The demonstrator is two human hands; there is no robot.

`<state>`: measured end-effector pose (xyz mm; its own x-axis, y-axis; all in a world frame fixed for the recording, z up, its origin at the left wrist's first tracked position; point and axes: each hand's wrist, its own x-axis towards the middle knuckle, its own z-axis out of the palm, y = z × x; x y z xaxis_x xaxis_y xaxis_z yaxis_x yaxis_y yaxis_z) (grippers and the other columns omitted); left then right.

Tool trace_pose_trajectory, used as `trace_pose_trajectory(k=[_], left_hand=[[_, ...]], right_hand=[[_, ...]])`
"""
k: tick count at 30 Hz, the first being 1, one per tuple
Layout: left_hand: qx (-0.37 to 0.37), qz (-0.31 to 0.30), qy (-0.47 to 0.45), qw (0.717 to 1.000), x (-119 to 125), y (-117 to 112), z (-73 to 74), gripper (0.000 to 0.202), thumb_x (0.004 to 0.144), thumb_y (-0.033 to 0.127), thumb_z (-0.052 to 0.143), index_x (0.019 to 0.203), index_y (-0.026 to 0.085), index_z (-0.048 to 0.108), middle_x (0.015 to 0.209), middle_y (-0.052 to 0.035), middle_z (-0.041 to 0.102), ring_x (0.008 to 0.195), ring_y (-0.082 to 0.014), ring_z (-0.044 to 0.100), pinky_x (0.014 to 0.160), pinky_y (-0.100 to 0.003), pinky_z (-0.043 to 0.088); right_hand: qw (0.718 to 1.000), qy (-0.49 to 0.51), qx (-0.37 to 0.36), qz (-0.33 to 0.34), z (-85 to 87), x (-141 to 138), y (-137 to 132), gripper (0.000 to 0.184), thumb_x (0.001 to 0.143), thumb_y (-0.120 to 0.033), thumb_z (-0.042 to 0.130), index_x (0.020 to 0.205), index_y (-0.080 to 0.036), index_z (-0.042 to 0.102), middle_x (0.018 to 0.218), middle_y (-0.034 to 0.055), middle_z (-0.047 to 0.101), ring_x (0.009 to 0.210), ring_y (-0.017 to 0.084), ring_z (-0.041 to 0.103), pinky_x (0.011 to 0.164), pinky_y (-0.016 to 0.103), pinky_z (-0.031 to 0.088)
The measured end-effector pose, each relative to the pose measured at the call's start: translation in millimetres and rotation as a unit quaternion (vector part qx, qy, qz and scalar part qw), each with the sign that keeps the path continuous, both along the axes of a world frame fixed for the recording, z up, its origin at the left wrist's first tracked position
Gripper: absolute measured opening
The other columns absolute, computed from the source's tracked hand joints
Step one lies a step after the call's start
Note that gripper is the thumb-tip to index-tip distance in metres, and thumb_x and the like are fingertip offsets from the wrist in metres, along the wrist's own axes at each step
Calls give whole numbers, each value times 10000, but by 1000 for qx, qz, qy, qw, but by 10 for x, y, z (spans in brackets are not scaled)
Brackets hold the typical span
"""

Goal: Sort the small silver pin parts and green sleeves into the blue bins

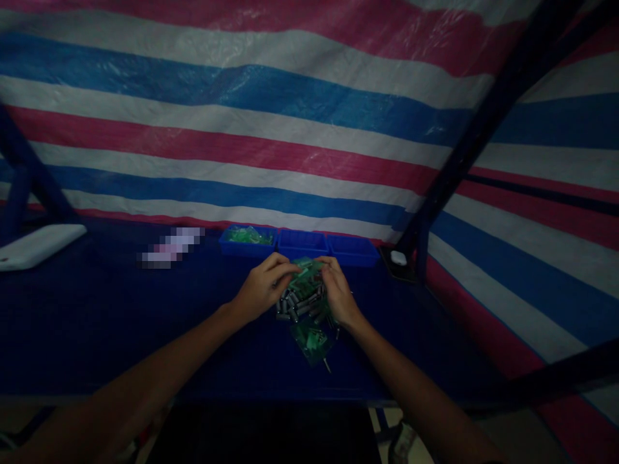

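Here, fingers point(275, 261), grn bag point(306, 276) btwn; pcs point(293, 305) near

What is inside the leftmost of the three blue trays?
The leftmost blue tray holds shiny green plastic packets. They cover most of the tray's floor, so anything beneath them is hidden; the packets' contents are too small and dark to tell.

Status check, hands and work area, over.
Left hand, right hand: both holding green bag. Metal pieces heaped close by. Nothing visibly blocking either hand.
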<state>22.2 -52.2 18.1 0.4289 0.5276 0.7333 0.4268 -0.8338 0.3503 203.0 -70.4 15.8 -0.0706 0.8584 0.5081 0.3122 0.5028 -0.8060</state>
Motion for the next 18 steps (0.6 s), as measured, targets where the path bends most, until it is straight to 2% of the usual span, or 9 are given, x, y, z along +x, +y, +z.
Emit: trace_pose_trajectory(k=[2,5,8,11,13,16,18], left_hand=[[39,-2,29,999,-4,-8,9,215,841,128,430,952,186,606,892,-45,523,797,-115,539,686,-230,454],[43,-4,43,998,-4,-9,5,224,824,107,436,946,186,607,920,-53,525,826,-125,537,711,-248,462],[-6,-5,4,1000,8,-19,9,220,815,122,438,950,174,604,886,-53,549,828,-138,539,726,-272,457],[-122,-11,-52,991,37,-20,15,202,837,212,430,907,164,613,837,-48,597,805,-150,552,729,-286,442],[-233,-15,-112,966,59,-2,7,275,849,337,413,840,149,615,779,-45,615,751,-153,559,696,-281,435],[-389,-21,-204,898,80,43,-12,491,830,525,340,709,125,598,648,-43,593,618,-139,541,604,-262,413],[-452,-22,-241,858,84,66,-17,535,796,586,351,677,120,584,616,-36,579,571,-126,526,567,-248,392]], right_hand=[[999,5,-44,12,-1,-20,-7,334,877,-409,355,748,-174,555,762,17,541,728,136,530,648,242,422],[997,7,-73,15,-23,-47,-5,280,848,-397,420,744,-172,552,576,-34,476,535,105,468,498,208,363],[1000,-18,-21,-2,-44,-51,-1,233,842,-338,437,823,-167,595,569,-34,516,501,102,476,491,208,367],[995,-76,54,-24,-49,-34,-1,228,832,-250,443,947,-176,626,685,2,622,587,124,558,592,234,431],[990,-99,96,-37,-51,-19,2,236,818,-201,449,962,-187,635,799,27,660,694,144,601,672,255,458],[981,-125,142,-45,-61,-3,9,261,801,-143,439,956,-197,642,896,46,664,817,157,612,749,277,470],[975,-142,164,-39,-72,-2,11,293,790,-103,417,947,-197,645,922,54,659,868,156,608,782,284,471]])
